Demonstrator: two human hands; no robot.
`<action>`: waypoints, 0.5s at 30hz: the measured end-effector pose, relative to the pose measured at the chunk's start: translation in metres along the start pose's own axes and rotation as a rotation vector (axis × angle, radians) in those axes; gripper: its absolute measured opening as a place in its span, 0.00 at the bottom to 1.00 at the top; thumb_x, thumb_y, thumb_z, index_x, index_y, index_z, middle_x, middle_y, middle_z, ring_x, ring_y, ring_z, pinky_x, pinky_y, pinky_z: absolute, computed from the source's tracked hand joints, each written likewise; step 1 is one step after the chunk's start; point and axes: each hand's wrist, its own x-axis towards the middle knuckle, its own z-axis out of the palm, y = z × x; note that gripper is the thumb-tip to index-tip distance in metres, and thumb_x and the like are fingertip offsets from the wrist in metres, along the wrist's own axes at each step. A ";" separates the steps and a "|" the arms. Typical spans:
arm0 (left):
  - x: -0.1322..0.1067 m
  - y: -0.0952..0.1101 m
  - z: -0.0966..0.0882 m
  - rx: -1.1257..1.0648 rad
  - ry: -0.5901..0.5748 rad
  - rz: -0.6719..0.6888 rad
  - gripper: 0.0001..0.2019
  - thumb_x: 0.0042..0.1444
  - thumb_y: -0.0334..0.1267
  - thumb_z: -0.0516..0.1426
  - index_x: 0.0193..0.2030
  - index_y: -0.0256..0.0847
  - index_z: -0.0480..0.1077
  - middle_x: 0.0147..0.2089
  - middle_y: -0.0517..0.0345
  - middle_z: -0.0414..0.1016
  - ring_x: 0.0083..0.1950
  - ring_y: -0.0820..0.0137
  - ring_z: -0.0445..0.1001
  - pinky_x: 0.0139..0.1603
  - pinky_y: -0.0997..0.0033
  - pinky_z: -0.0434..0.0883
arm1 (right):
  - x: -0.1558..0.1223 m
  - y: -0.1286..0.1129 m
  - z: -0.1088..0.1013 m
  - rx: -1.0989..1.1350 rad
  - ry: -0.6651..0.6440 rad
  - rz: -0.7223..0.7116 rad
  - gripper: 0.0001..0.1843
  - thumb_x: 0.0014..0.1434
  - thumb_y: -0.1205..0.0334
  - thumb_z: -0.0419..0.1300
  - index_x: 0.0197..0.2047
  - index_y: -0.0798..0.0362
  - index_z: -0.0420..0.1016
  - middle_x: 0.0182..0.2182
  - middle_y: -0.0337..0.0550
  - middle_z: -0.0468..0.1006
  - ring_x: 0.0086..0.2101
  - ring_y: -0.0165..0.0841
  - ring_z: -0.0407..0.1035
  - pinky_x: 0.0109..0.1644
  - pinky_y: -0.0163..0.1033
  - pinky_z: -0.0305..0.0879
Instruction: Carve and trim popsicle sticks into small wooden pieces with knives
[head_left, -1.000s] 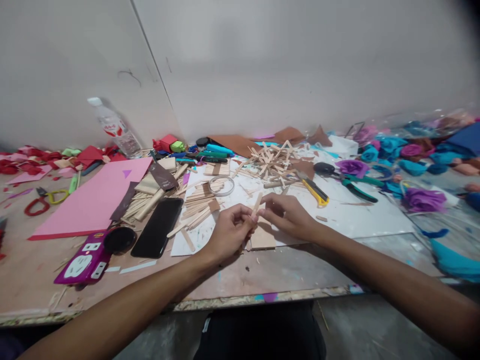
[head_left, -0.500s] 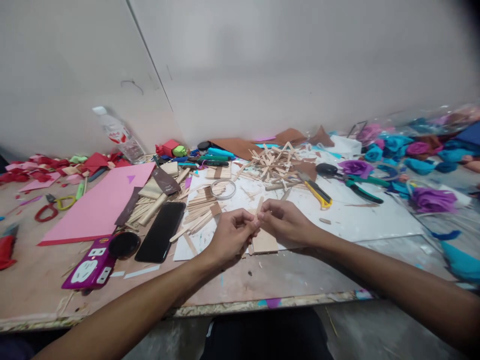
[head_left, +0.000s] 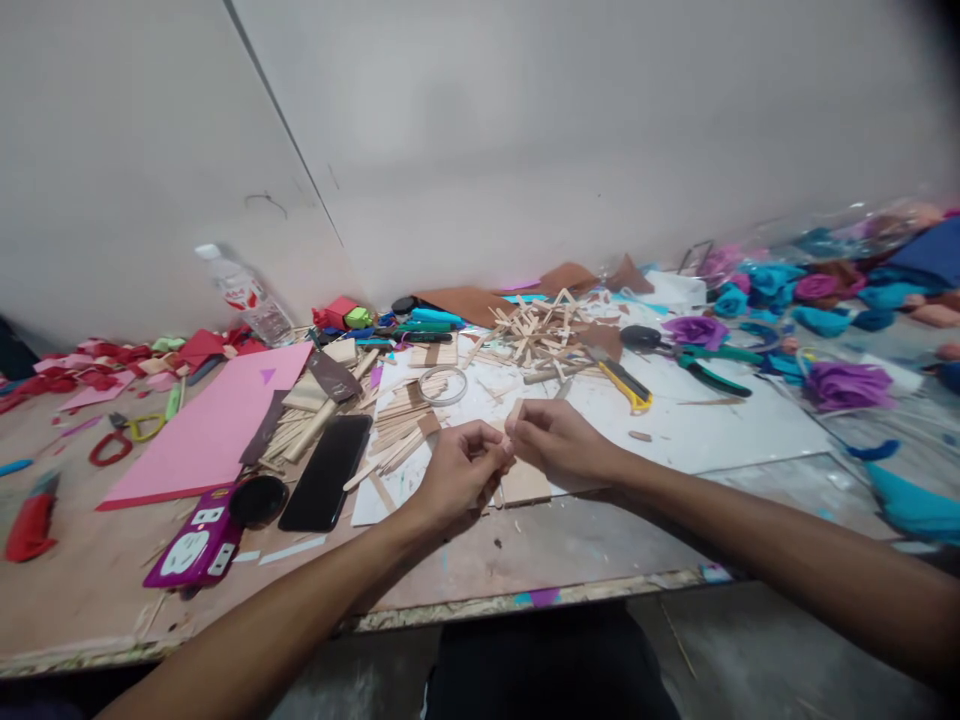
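My left hand (head_left: 457, 475) and my right hand (head_left: 555, 440) meet over the white sheet (head_left: 720, 425), both pinched on one small wooden craft stick (head_left: 511, 418) that pokes up between the fingertips. Under the hands lies a flat panel of glued sticks (head_left: 525, 485). A loose stack of craft sticks (head_left: 397, 410) sits just left of my left hand, and a tangled heap of sticks (head_left: 544, 330) lies farther back.
A black phone (head_left: 326, 472), a purple power strip (head_left: 193, 548), a pink sheet (head_left: 217, 425), a tape ring (head_left: 442, 384), a yellow cutter (head_left: 624, 382), green pliers (head_left: 709, 365), paper flowers (head_left: 847, 385) at right, a bottle (head_left: 244, 295), scissors (head_left: 112, 445).
The camera has shifted, so the table appears slid right and down. Both hands stay pinched on the stick and have drawn slightly closer together.
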 end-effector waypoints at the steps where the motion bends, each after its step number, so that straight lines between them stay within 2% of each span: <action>1: 0.000 0.000 0.000 0.000 0.001 0.004 0.20 0.52 0.52 0.70 0.32 0.37 0.71 0.24 0.62 0.72 0.16 0.79 0.63 0.14 0.79 0.58 | 0.000 0.001 0.000 0.003 0.007 0.005 0.18 0.69 0.54 0.58 0.30 0.53 0.70 0.23 0.35 0.70 0.25 0.27 0.61 0.31 0.35 0.57; 3: 0.001 -0.001 -0.001 -0.001 0.001 0.014 0.20 0.52 0.51 0.70 0.32 0.36 0.72 0.24 0.60 0.73 0.18 0.79 0.64 0.17 0.80 0.60 | 0.001 0.004 0.000 0.015 0.009 0.019 0.22 0.72 0.50 0.54 0.27 0.52 0.65 0.20 0.32 0.63 0.22 0.26 0.56 0.28 0.35 0.54; 5: 0.002 -0.003 -0.003 -0.004 -0.004 0.020 0.20 0.52 0.51 0.71 0.33 0.36 0.73 0.25 0.59 0.74 0.20 0.79 0.66 0.19 0.79 0.62 | 0.001 0.005 -0.001 0.021 0.004 0.024 0.23 0.72 0.48 0.53 0.27 0.51 0.63 0.19 0.31 0.61 0.22 0.27 0.54 0.27 0.35 0.54; 10: 0.002 -0.004 -0.003 -0.027 0.003 0.011 0.19 0.52 0.50 0.71 0.33 0.37 0.72 0.24 0.60 0.73 0.20 0.79 0.64 0.19 0.79 0.60 | 0.002 -0.002 -0.006 -0.013 0.007 0.006 0.12 0.66 0.55 0.61 0.35 0.54 0.75 0.30 0.41 0.77 0.32 0.31 0.69 0.36 0.36 0.65; 15: 0.000 -0.002 -0.003 -0.036 -0.001 -0.008 0.20 0.52 0.52 0.71 0.34 0.36 0.73 0.23 0.63 0.70 0.19 0.79 0.61 0.19 0.78 0.57 | 0.004 -0.005 -0.014 -0.103 0.066 -0.010 0.10 0.64 0.55 0.63 0.40 0.54 0.77 0.36 0.43 0.79 0.36 0.32 0.71 0.40 0.38 0.66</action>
